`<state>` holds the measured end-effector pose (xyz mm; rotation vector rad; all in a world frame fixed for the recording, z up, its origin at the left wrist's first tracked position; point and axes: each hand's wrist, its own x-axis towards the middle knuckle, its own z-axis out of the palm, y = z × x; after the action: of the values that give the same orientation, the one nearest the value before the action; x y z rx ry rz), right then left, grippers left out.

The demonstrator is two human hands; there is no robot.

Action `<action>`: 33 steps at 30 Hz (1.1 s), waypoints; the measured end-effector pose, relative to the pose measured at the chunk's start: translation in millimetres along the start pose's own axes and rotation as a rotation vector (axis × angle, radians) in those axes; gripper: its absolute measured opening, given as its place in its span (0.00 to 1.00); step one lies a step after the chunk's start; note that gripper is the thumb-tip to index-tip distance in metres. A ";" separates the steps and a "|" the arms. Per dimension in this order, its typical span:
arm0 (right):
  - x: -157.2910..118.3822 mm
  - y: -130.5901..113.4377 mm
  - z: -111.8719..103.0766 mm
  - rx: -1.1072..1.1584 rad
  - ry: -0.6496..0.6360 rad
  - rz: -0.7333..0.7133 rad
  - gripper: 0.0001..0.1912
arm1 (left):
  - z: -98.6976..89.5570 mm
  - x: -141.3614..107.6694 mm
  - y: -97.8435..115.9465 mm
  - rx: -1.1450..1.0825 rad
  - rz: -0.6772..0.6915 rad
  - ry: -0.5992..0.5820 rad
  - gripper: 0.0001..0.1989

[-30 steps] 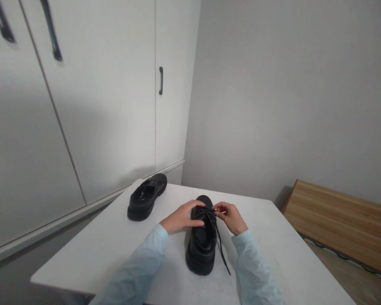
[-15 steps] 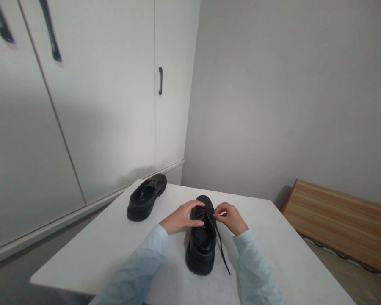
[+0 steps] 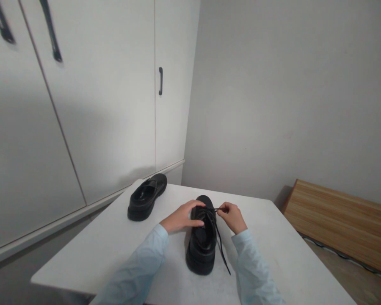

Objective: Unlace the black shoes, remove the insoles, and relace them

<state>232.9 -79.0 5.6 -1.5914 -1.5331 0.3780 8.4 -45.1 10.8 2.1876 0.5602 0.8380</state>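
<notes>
A black lace-up shoe (image 3: 201, 250) stands on the white table (image 3: 114, 250), its toe pointing away from me. My left hand (image 3: 184, 217) grips the shoe's upper from the left, fingers over the lace area and thumb at the opening. On the right, my right hand (image 3: 231, 216) pinches a black shoelace (image 3: 216, 209) and holds it stretched out sideways from the shoe. Another lace end (image 3: 222, 250) hangs down the shoe's right side onto the table. A second black shoe (image 3: 146, 198) rests at the table's back left, untouched.
White cabinet doors (image 3: 114, 93) with dark handles rise behind the table on the left. A plain grey wall (image 3: 273, 93) stands behind it. To the right, beyond the table's edge, is a wood-grain panel (image 3: 339, 224) with a dark cable along its lower edge.
My right hand has moved slightly to the right, away from the shoe, and the lace in its fingers is now drawn out straight. My left hand stays in place.
</notes>
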 end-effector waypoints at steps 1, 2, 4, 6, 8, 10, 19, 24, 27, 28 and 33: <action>0.1 -0.3 -0.5 0.005 0.022 0.016 0.05 | 0.0 0.0 -0.2 0.001 0.000 -0.001 0.29; 0.3 -0.2 -0.9 0.015 0.039 0.034 0.05 | 0.0 0.0 -0.4 0.003 -0.001 -0.002 0.29; 1.1 1.2 -1.3 0.047 0.059 0.061 0.05 | 0.0 -0.1 -0.8 0.008 0.000 -0.005 0.29; 2.1 3.5 -1.6 0.083 0.070 0.071 0.06 | -0.2 -0.3 -1.0 0.011 0.001 -0.005 0.29; 3.1 6.0 -2.0 0.101 0.084 0.065 0.07 | -0.4 -0.4 -1.1 0.011 -0.001 -0.005 0.29; 4.0 7.8 -2.9 0.110 0.105 0.066 0.08 | -0.5 -0.6 -1.0 0.010 -0.003 -0.005 0.29; 4.5 2.2 -10.1 0.311 0.232 0.132 0.13 | -0.4 -1.3 -0.3 0.007 -0.003 -0.006 0.29; 3.6 -1.9 -12.0 0.402 0.313 0.106 0.13 | -1.2 -0.8 1.7 0.015 -0.015 -0.012 0.29; 3.5 -2.8 -12.5 0.418 0.354 0.079 0.13 | -1.2 -0.8 1.4 0.015 -0.018 -0.013 0.29; 3.4 -3.4 -12.6 0.428 0.362 0.066 0.13 | -1.1 -0.8 1.2 0.014 -0.017 -0.012 0.29; 1.4 -9.3 -13.1 0.381 0.404 -0.006 0.15 | -0.6 -0.7 0.4 0.008 -0.007 -0.011 0.29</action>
<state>236.6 -83.8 20.5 -1.2696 -1.0827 0.3009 7.5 -45.5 11.1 2.1947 0.5660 0.8211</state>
